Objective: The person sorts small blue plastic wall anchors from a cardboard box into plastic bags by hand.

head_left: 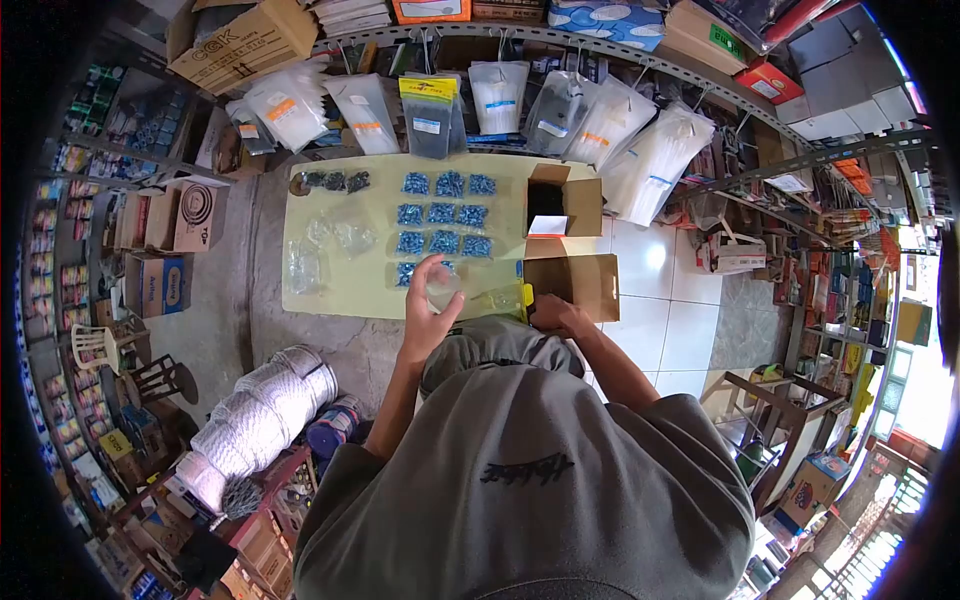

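Left hand (424,312) grasps clear plastic (441,286); right hand (553,313) reaches into box (602,286), grip unclear.

Around the view's centre, an open brown cardboard box (240,50) marked CGK is sitting between ten and eleven o'clock. A white plastic chair (92,348) is standing at nine, with a blue-and-white cardboard box (162,284) resting farther in. A thick white bulging bundle (262,415) is lying at eight. A printed brown cardboard box (812,492) is standing at four.
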{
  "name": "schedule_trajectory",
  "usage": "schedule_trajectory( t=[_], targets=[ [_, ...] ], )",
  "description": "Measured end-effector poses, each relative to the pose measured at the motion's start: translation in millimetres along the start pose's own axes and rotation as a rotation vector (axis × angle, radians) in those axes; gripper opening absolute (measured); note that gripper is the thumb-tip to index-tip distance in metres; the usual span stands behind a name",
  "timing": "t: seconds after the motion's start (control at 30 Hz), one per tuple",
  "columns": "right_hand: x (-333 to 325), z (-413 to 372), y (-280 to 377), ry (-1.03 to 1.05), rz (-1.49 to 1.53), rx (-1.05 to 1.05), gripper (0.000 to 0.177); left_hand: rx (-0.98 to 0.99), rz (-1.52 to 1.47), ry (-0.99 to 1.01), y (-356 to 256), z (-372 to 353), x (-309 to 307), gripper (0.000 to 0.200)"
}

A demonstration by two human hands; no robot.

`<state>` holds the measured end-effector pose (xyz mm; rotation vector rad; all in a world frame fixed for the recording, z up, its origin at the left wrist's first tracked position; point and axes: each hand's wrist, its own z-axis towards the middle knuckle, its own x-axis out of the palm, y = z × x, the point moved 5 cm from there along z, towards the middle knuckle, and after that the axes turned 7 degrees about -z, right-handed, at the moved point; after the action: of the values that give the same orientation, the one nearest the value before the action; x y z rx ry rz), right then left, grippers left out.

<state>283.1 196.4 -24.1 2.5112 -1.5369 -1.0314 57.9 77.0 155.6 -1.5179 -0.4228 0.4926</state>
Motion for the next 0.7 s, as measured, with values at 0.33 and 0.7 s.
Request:
schedule_trajectory(
  t=[0.33,0.7],
  targets=[
    [3.9,11.8,-9.8,0.120,-0.268,-0.347,0.039,0.014,0.018,0.025,1.5,2.3,2.2,0.063],
    [7.6,19.7,-26.9,0.199,0.562,0.118,0.037,-0.006,0.031,0.024,-2.2,4.1,3.0,0.062]
  ],
)
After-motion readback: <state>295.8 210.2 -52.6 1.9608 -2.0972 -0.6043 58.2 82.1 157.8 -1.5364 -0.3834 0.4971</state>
